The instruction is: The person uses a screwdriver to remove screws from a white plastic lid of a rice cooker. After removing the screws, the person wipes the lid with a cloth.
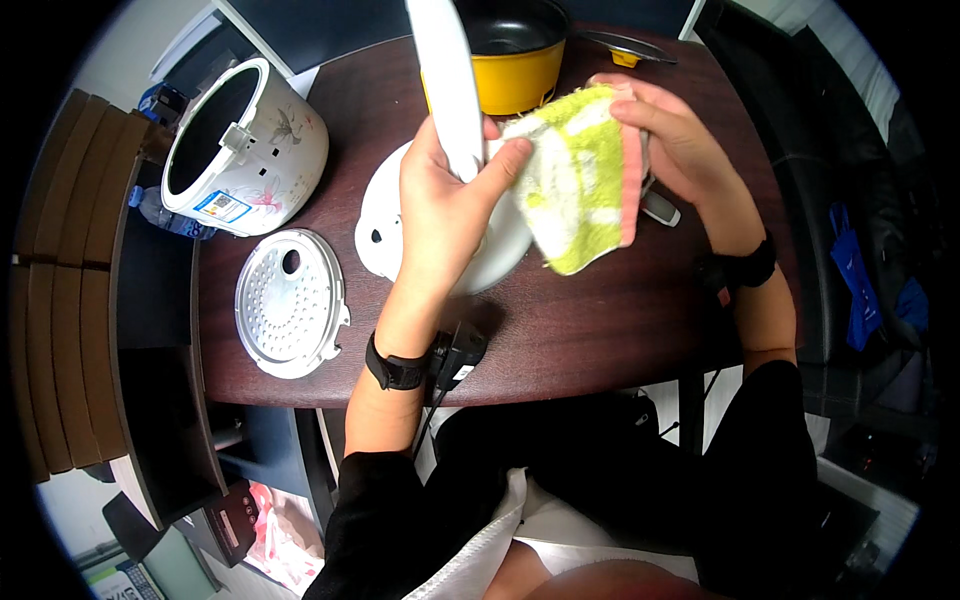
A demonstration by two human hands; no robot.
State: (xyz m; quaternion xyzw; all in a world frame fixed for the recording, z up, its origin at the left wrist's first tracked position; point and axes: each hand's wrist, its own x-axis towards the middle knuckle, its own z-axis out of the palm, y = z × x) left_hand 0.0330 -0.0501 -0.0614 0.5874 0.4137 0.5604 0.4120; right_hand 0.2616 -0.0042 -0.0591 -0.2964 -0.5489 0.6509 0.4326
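My left hand (445, 205) is closed around a long white curved plastic piece (447, 80), which stands up from the palm. Its thumb also presses one corner of a green and white fuzzy cloth (575, 190) with a pink edge. On the cloth's other side, my right hand (680, 140) grips the pink edge between thumb and fingers, so the cloth hangs spread between both hands. Beneath my left hand a white round plastic part (385, 215) with a small dark hole lies on the table, partly covered by the hand and cloth.
A white rice cooker body (290, 145) lies tilted at the left, above a perforated round inner lid (290, 310). Behind the hands stands a yellow pot (515, 80), with a dark lid (640, 48) beside it. A black plug (463, 350) rests near the table's front edge.
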